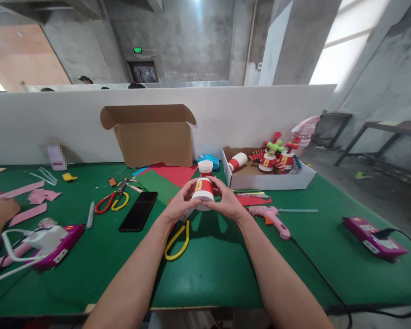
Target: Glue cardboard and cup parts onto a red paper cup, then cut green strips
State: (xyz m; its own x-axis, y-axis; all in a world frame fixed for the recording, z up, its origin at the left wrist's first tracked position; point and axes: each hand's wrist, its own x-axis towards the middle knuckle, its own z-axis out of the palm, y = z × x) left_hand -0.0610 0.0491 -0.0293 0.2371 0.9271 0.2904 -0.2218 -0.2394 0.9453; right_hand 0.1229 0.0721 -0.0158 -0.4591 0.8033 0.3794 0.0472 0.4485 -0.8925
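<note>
Both of my hands hold one red and white paper cup [204, 186] above the green table. My left hand [181, 201] grips its left side, and my right hand [226, 198] grips its right side, thumbs low near the white rim. Behind it stands another paper cup [205, 167]. Below my left hand lies a pair of scissors with yellow handles [178, 244], partly hidden by the hand. To the right of my right hand rests a pink hot glue gun [270, 217] with a clear glue stick in its back.
A white box [270, 183] at the back right holds cups and colourful crafts. A black phone [139, 211], more scissors [112, 201] and coloured paper [157, 186] lie to the left. Purple power strips [375, 237] with cords sit at both sides. Another person's hand [2, 212] rests at far left.
</note>
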